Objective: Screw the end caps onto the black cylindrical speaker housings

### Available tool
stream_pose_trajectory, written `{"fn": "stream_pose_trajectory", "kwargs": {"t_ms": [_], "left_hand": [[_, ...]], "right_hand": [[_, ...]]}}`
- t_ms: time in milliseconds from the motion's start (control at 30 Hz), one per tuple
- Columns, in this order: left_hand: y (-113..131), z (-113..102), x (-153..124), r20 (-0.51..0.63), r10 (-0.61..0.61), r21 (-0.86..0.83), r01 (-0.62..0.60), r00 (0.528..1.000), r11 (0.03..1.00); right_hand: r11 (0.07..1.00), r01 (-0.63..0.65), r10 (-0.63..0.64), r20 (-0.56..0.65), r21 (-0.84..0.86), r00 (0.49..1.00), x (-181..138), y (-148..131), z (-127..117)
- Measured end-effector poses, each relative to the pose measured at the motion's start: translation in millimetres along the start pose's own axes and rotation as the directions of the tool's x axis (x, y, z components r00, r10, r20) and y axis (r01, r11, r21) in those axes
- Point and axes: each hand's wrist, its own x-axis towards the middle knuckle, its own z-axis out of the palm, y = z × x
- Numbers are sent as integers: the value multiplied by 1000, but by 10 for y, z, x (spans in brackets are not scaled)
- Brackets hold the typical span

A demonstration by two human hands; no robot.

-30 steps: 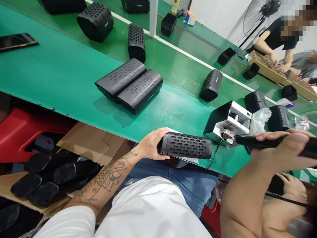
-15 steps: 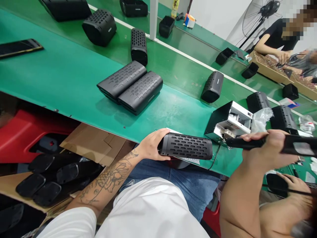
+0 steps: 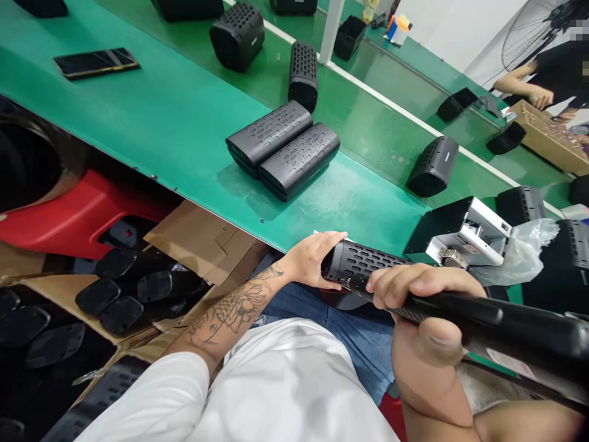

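Note:
My left hand (image 3: 309, 261) grips the left end of a black perforated speaker shell (image 3: 356, 267) that lies at the near edge of the green bench (image 3: 151, 123). My right hand (image 3: 421, 319) is wrapped round a long black electric screwdriver (image 3: 497, 322), whose tip sits against the shell near my left hand. Behind the shell stands a small metal screw feeder box (image 3: 460, 236). Two finished black shells (image 3: 285, 150) lie side by side further back on the bench.
A phone (image 3: 96, 62) lies at the far left of the bench. More black speaker shells (image 3: 432, 166) stand along the belt. A cardboard box of black end caps (image 3: 129, 294) sits beside my left leg. Another person's hands (image 3: 538, 95) work over a box far right.
My right hand has swung the screwdriver from the feeder box at the right over to the shell's left part. The view has shifted left. My left hand keeps its hold.

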Motion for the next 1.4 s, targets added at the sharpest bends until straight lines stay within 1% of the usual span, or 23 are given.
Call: {"fn": "stream_pose_trajectory", "kwargs": {"t_ms": [67, 100, 233, 333, 433, 600, 667, 733, 800, 867, 933, 967, 1000, 1033, 1067, 1100, 1133, 1167, 1200, 1267, 1300, 1333, 1400], "left_hand": [[14, 7, 1, 11, -23, 12, 23, 1000, 1000], [21, 9, 2, 13, -29, 17, 29, 999, 999], [24, 20, 10, -2, -8, 23, 8, 1000, 1000], [3, 34, 12, -5, 1, 25, -1, 1000, 1000], [-8, 44, 8, 5, -16, 28, 15, 1000, 999], [17, 40, 1, 38, -65, 5, 65, 997, 998], [17, 27, 3, 38, -70, 5, 70, 997, 998], [5, 7, 7, 36, -66, 20, 66, 997, 998], [4, -9, 0, 25, -54, 43, 53, 998, 998], [48, 6, -42, -18, -27, 85, 29, 999, 996], [172, 72, -144, -111, -14, 170, 33, 994, 985], [267, 124, -220, -177, -30, 225, 70, 984, 972], [381, 188, -310, -250, -65, 272, 134, 966, 953], [506, 257, -410, -323, -113, 302, 215, 940, 929], [636, 329, -514, -386, -160, 309, 291, 908, 905], [760, 400, -615, -414, -197, 298, 337, 889, 893], [872, 467, -706, -406, -214, 279, 344, 888, 897], [966, 528, -780, -363, -211, 253, 314, 907, 915], [1038, 581, -831, -293, -182, 220, 251, 939, 943], [1116, 658, -842, -100, -45, 123, 57, 994, 991], [1128, 676, -798, -4, 50, 60, -50, 999, 997], [1126, 674, -719, 76, 165, -1, -165, 983, 986], [1095, 599, -461, 182, 356, -65, -350, 916, 934]], "right_hand": [[994, 104, -107, 65, 34, 992, 71, 115, -2], [991, 124, -128, 90, 49, 988, 93, 156, -3], [994, 92, -98, 121, 55, 988, 123, 215, 31], [993, 111, -117, 150, 46, 982, 126, 225, 85], [989, 140, -147, 159, 51, 976, 117, 267, 123], [991, 128, -132, 138, 35, 982, 90, 368, 87], [993, 113, -117, 187, 33, 975, 83, 379, 68], [997, 69, -73, 214, 24, 974, 73, 350, 67], [999, 40, -45, 165, 34, 985, 63, 269, 69], [996, 55, -57, 29, 65, 998, 64, 137, 25], [993, 92, -84, -118, 69, 989, 94, -13, -116], [993, 115, -105, -208, 37, 972, 127, -77, -232], [989, 147, -146, -309, -20, 940, 173, -123, -380], [980, 172, -198, -411, -100, 890, 233, -146, -556], [959, 198, -276, -515, -202, 811, 306, -142, -753], [927, 216, -365, -602, -307, 710, 386, -113, -965], [899, 193, -422, -660, -393, 622, 470, -64, -1182], [871, 149, -471, -713, -467, 520, 549, -1, -1393], [858, 111, -496, -752, -502, 434, 617, 67, -1589], [874, 46, -456, -785, -483, 420, 703, 197, -1901], [884, 24, -431, -793, -467, 430, 714, 251, -2008], [891, 7, -410, -796, -455, 444, 707, 295, -2080], [894, -16, -390, -797, -447, 462, 650, 357, -2130]]}}
